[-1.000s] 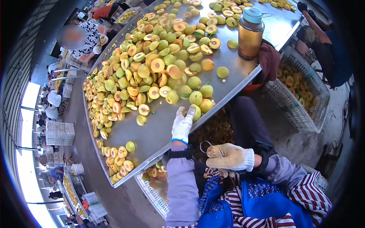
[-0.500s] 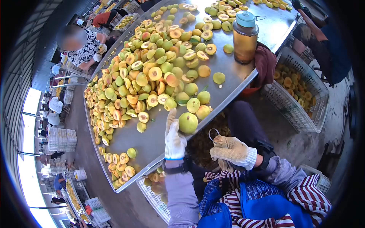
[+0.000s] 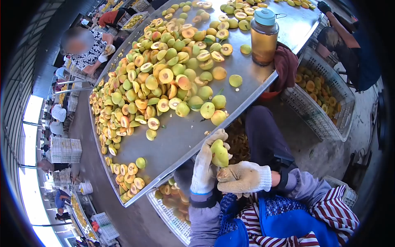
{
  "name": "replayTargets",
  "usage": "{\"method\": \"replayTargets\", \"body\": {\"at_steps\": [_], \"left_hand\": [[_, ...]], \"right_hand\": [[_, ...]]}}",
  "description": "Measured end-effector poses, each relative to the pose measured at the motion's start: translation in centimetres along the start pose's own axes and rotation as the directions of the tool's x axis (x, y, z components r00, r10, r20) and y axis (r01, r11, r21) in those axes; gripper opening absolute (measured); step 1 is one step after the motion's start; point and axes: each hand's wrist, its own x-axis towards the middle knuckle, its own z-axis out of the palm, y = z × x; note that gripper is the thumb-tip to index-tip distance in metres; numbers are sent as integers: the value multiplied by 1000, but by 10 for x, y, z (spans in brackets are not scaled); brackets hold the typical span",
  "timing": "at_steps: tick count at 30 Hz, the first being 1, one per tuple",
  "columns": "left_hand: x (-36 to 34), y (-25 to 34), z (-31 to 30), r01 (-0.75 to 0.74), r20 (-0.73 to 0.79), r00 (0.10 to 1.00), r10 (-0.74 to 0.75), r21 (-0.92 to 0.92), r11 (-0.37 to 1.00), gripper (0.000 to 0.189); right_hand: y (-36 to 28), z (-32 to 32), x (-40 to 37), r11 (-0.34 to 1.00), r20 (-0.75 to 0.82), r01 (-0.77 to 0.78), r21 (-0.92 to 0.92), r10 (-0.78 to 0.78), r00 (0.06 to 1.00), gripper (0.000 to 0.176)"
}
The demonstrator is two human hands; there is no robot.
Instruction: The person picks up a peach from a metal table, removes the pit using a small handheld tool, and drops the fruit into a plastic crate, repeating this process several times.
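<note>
A green-yellow peach (image 3: 219, 153) is gripped in my gloved left hand (image 3: 203, 169), off the table's near edge, with the fingers wrapped around its side. Close against the fruit's lower end is my gloved right hand (image 3: 249, 178), its fingers closed. The metal ring tool seen in that hand a moment earlier is now hidden by the glove and peach. Beyond my hands, a large heap of whole and halved peaches (image 3: 151, 82) covers much of the metal table (image 3: 170, 142). A smaller group of peach halves (image 3: 128, 177) sits at the table's near left corner.
A bottle of brown liquid (image 3: 264, 41) stands at the table's right edge beside a dark red cloth (image 3: 286, 66). Crates hold cut peaches: one on the right (image 3: 317, 111), another below the table (image 3: 170, 218). A co-worker (image 3: 88, 49) sits across the table.
My left hand has lifted the peach from the table's edge and drawn it towards me. My right hand has moved left to meet it, and its ring tool has gone out of sight.
</note>
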Motion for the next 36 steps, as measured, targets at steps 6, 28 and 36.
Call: {"method": "replayTargets", "body": {"at_steps": [6,28,36], "left_hand": [[3,-13,-16,-17,-4,1000,18,-541,841,65],[-49,-2,9,-87,-65,994,90,55,995,61],[-42,-15,29,-64,-339,940,41,-55,996,59]], "right_hand": [[4,-4,2,980,-106,170,-100,-181,978,27],[-12,14,5,472,-378,481,-739,-881,284,33],[-15,18,-2,353,-200,291,-889,-872,447,36]]}}
